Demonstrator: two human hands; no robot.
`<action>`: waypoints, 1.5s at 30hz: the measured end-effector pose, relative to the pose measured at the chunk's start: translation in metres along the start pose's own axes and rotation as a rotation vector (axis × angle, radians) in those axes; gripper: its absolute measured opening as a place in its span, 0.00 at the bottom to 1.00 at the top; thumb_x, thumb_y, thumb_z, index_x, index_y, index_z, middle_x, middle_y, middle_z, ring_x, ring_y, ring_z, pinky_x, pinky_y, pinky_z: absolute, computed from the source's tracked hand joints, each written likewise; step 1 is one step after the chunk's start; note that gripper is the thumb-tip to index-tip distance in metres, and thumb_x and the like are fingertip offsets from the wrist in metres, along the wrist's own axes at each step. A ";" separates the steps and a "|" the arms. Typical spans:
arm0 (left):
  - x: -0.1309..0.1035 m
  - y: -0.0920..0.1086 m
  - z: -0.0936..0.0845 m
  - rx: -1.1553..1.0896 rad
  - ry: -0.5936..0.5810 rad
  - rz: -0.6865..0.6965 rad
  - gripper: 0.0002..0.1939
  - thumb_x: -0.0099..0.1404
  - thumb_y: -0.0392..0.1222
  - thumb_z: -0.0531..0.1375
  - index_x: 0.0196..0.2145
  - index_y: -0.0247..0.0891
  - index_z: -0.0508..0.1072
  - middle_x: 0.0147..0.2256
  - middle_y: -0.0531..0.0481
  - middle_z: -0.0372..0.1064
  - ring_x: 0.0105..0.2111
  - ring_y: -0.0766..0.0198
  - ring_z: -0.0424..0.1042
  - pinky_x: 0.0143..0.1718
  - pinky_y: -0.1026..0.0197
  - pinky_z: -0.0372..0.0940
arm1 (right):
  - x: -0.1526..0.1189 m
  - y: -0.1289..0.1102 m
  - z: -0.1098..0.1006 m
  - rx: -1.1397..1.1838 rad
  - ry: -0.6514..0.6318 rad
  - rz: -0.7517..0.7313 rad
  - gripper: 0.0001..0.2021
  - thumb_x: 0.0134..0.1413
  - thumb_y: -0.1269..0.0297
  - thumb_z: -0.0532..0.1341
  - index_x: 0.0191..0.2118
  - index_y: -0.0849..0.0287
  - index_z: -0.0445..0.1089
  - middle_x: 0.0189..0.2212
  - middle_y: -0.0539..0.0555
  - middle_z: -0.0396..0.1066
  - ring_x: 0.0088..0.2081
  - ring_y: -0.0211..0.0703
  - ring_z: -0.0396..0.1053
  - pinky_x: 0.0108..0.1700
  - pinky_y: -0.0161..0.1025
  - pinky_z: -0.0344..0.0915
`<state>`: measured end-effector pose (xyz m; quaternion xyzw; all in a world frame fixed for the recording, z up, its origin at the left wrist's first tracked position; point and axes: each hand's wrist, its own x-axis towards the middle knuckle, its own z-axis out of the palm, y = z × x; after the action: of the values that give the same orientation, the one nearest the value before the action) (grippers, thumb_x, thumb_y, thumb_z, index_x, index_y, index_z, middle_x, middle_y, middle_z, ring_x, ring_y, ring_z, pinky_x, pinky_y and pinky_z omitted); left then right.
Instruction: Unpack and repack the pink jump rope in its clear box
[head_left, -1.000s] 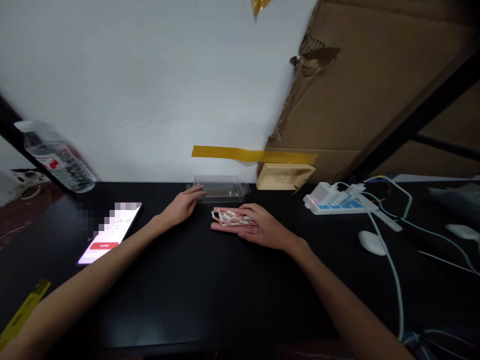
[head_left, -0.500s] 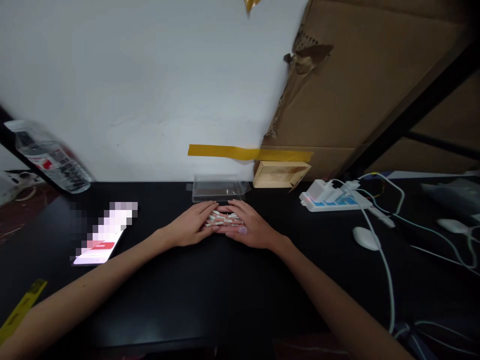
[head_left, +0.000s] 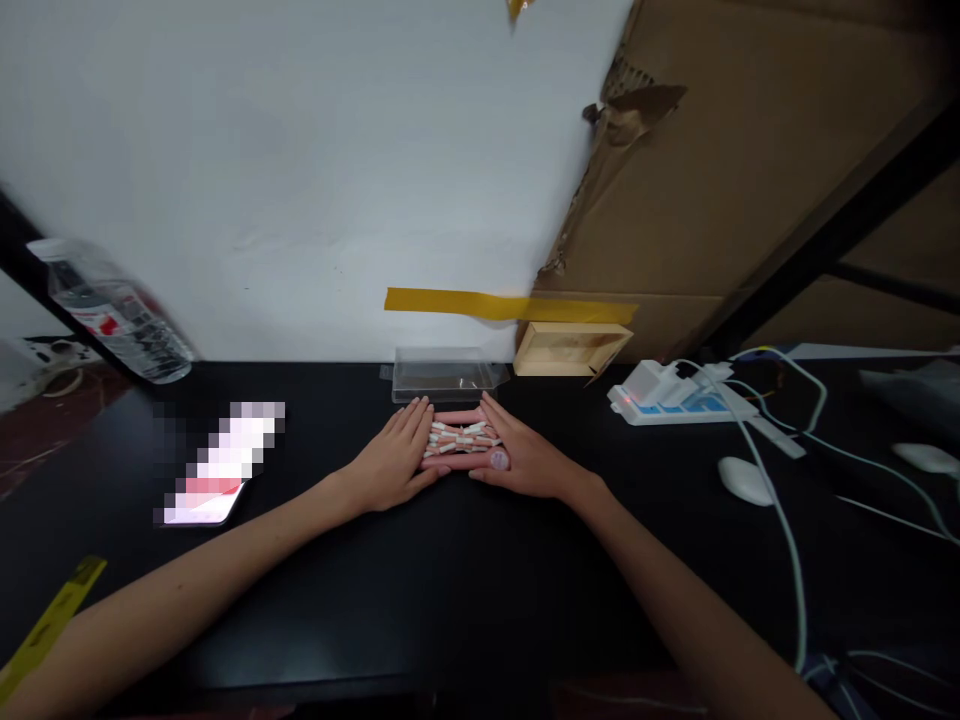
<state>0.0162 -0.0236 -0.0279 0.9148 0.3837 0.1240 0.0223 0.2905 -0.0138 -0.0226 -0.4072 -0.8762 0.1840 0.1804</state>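
A flat group of thin pink sticks with white ends [head_left: 461, 440] lies on the black table, between a pink bar on its far side and a thicker pink bar [head_left: 461, 461] on its near side. A round pale purple spot [head_left: 499, 459] shows at the near bar's right end. My left hand [head_left: 394, 455] rests against the group's left end, fingers stretched forward and thumb apart along the near bar. My right hand [head_left: 529, 450] lies against the right end in the same way, fingers straight. Both palms face down and cover the outer ends of the sticks.
Just behind stands a clear plastic box [head_left: 442, 378], with a shallow wooden box [head_left: 571, 350] to its right. A power strip [head_left: 675, 405] with white plugs and cables and a white mouse [head_left: 745, 481] are on the right. A lit phone [head_left: 214, 485] and water bottle [head_left: 124, 325] are left.
My hands have spread apart sideways, so more of the pink sticks and both pink bars show. The whole view has shifted slightly, with things now a little further right.
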 end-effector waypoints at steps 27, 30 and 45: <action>-0.002 -0.019 -0.002 -0.109 -0.051 0.032 0.44 0.72 0.63 0.47 0.71 0.27 0.38 0.69 0.29 0.42 0.69 0.43 0.43 0.67 0.43 0.48 | -0.003 0.000 -0.001 -0.079 -0.017 0.004 0.54 0.53 0.37 0.62 0.73 0.60 0.36 0.72 0.67 0.37 0.71 0.63 0.39 0.68 0.62 0.47; -0.002 -0.018 -0.002 -0.099 -0.063 0.013 0.45 0.72 0.64 0.46 0.70 0.24 0.40 0.69 0.28 0.42 0.69 0.44 0.42 0.67 0.45 0.47 | -0.003 -0.002 -0.003 -0.082 -0.030 0.012 0.54 0.52 0.36 0.62 0.73 0.63 0.38 0.71 0.69 0.40 0.71 0.63 0.41 0.68 0.61 0.48; -0.001 -0.016 -0.007 -0.037 -0.087 0.016 0.45 0.71 0.67 0.44 0.70 0.26 0.43 0.69 0.28 0.42 0.69 0.44 0.41 0.67 0.43 0.44 | -0.003 -0.002 -0.005 -0.076 -0.029 -0.021 0.54 0.53 0.38 0.63 0.73 0.57 0.33 0.72 0.64 0.36 0.71 0.61 0.39 0.69 0.61 0.47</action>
<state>0.0023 -0.0137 -0.0232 0.9218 0.3727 0.0914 0.0547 0.2935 -0.0168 -0.0184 -0.4019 -0.8893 0.1545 0.1542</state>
